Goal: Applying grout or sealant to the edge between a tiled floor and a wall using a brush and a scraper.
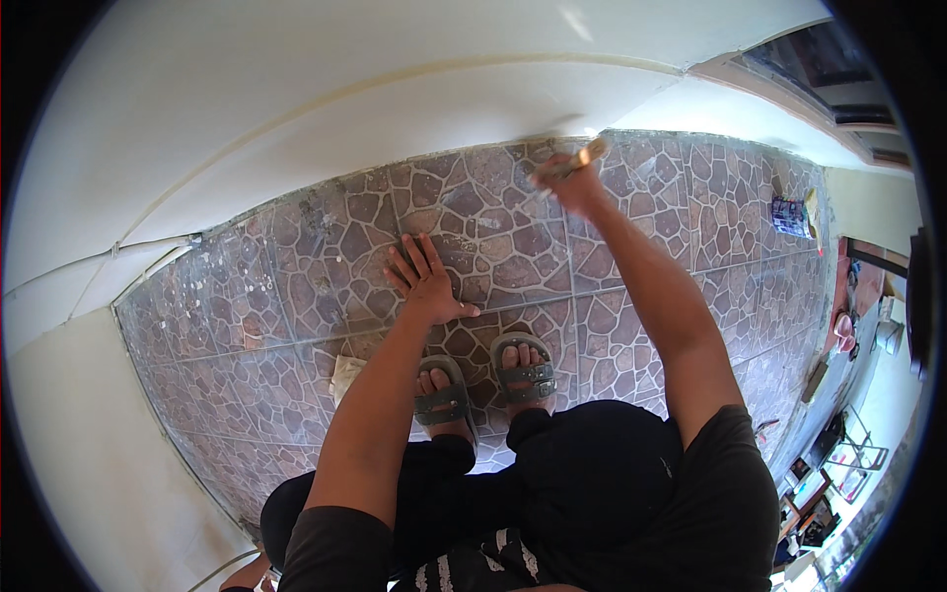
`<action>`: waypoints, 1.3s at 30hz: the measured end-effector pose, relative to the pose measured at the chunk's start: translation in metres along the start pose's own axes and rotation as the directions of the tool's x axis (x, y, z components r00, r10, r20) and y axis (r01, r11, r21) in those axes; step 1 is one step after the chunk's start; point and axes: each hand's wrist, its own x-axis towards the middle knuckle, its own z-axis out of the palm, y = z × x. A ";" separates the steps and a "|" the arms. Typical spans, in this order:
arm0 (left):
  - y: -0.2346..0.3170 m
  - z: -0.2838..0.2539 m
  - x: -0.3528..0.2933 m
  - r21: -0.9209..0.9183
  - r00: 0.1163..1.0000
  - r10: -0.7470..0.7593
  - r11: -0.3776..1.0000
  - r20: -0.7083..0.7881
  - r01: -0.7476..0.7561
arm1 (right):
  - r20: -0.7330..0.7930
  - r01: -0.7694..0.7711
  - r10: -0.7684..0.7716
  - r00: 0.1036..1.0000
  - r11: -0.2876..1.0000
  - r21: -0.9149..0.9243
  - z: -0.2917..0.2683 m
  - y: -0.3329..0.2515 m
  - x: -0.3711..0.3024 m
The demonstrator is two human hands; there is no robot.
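My right hand (570,185) is closed around the handle of a paintbrush (592,152), whose pale bristles point up and to the right. The brush is close to the bottom of the white wall (395,113), where it meets the patterned tile floor (513,261). I cannot tell whether the bristles touch the wall. Nearer to me and to the left, my left hand (428,290) has its fingers spread over the tiles, apparently resting flat on them, with nothing in it.
My feet in dark sandals (525,373) are behind the left hand. A pale crumpled cloth or bag (345,376) lies left of them. At the far right stands a paint can (791,216). Pink containers (844,331) and household clutter line the right edge. White splatters dot the left tiles.
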 end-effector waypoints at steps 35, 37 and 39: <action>-0.140 0.035 -0.127 0.221 0.995 -0.032 0.975 0.096 0.010 | 0.044 0.050 -0.045 0.998 0.992 -0.118 0.001 0.052 -0.103; -0.176 0.061 -0.143 0.174 1.000 -0.008 0.985 0.026 0.003 | 0.030 0.123 -0.120 0.992 0.979 -0.161 0.003 0.046 -0.110; -0.184 0.066 -0.142 0.119 0.999 0.029 0.993 -0.045 -0.024 | -0.023 0.090 -0.095 0.995 0.984 -0.151 0.002 0.047 -0.113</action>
